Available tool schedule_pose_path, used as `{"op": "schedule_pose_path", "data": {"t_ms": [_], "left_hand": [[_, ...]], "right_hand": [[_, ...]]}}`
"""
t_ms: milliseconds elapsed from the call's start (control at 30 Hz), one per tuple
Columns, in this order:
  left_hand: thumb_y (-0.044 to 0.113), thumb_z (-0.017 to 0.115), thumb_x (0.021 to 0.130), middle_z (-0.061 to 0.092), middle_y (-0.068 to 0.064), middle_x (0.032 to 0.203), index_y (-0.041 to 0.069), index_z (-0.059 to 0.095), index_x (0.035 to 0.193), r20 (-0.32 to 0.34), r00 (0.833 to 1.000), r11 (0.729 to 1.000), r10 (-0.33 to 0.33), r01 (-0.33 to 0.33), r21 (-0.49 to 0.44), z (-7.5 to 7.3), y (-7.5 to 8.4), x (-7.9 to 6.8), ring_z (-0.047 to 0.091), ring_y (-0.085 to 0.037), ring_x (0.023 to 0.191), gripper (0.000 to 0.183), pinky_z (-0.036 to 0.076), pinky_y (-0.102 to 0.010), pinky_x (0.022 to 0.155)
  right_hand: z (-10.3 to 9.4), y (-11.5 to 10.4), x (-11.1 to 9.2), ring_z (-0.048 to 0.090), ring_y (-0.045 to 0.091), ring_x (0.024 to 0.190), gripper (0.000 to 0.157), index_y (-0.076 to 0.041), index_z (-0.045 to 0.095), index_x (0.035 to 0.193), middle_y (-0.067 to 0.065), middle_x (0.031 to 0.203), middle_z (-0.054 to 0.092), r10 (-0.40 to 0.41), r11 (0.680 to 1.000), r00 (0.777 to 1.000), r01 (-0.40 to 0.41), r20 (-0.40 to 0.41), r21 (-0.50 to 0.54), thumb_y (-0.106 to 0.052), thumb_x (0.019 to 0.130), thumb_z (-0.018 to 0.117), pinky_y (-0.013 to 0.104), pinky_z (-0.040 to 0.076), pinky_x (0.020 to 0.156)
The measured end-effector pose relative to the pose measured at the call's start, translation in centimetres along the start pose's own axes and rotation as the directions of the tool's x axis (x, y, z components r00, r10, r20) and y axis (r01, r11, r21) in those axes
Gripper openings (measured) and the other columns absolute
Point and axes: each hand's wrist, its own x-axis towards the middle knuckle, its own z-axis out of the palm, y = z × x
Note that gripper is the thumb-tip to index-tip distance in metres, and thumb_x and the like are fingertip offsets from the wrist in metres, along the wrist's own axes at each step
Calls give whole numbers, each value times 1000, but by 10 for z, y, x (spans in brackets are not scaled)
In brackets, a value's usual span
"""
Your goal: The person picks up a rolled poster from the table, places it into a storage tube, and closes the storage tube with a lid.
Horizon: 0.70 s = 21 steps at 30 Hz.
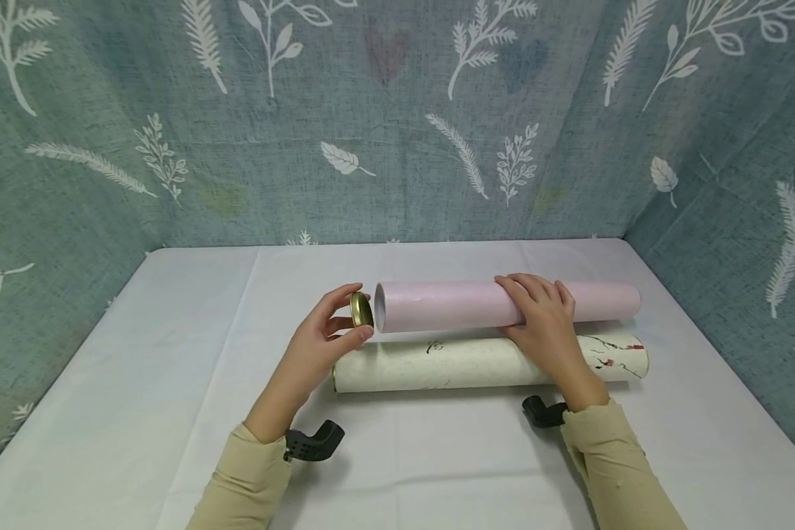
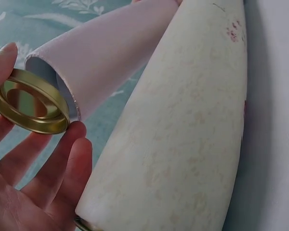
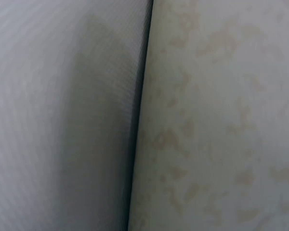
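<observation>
Between thumb and fingers, my left hand [image 1: 318, 331] pinches a round gold metal lid [image 2: 31, 102] by its rim. The lid stands on edge right beside the open left end of a pink cardboard tube [image 1: 444, 305]; the hollow inside shows in the left wrist view. My right hand [image 1: 543, 316] grips the pink tube from above, past its middle, with fingers over the far side. In front of it lies a cream tube [image 1: 430, 366] with dark writing and red blossom branches, partly under my right wrist. Cream surface fills half of the right wrist view.
Both tubes lie lengthwise on a table with a white cloth [image 1: 139, 383]. A teal curtain with white leaf patterns [image 1: 391, 147] hangs behind and at both sides. Black wrist devices [image 1: 314, 442] are strapped to both forearms.
</observation>
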Motion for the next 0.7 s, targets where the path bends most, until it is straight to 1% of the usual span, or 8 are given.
{"op": "schedule_pose_path", "data": {"t_ms": [100,233,367,500,600,700], "left_hand": [[20,66,81,41,0,130,27,39,131,-10,1000,1000,0,0,-3,2,1,0,51,-22,107,57,46,-36,81],[23,67,81,41,0,130,29,38,131,-42,999,1000,17,-18,-22,5,-2,1,51,-22,106,59,46,-35,81],[29,68,79,39,2,131,32,36,131,-71,997,999,41,-42,-23,7,-13,6,52,-20,105,62,46,-35,80],[34,69,77,39,4,130,33,35,131,-82,995,998,53,-52,20,9,-22,9,53,-17,104,64,47,-36,79],[37,69,76,39,6,130,35,35,130,-84,995,997,50,-45,61,10,-22,9,53,-15,102,64,46,-35,78],[33,69,77,41,6,128,33,35,130,-81,996,995,40,-33,90,12,-13,5,52,-15,102,64,46,-35,79]], "right_hand": [[0,0,0,38,28,115,73,-20,51,124,3,122,48,-5,1000,1000,5,-3,-5,-14,59,83,56,15,95],[0,1,0,38,27,115,72,-21,51,124,3,122,48,-19,1000,1000,19,-13,-6,-15,60,83,56,15,95],[0,2,1,38,27,115,72,-21,50,124,2,122,48,-28,1000,999,28,-16,-6,-16,60,83,56,15,95],[0,2,1,38,26,115,72,-22,50,124,2,123,48,-29,1000,1000,28,-13,-9,-17,60,83,55,15,95],[1,2,1,38,26,115,72,-22,51,124,1,123,48,-30,1000,999,30,-13,-4,-17,60,83,55,15,95],[1,3,1,38,26,115,72,-22,51,124,1,123,48,-33,999,999,33,-16,0,-17,60,83,56,15,95]]}}
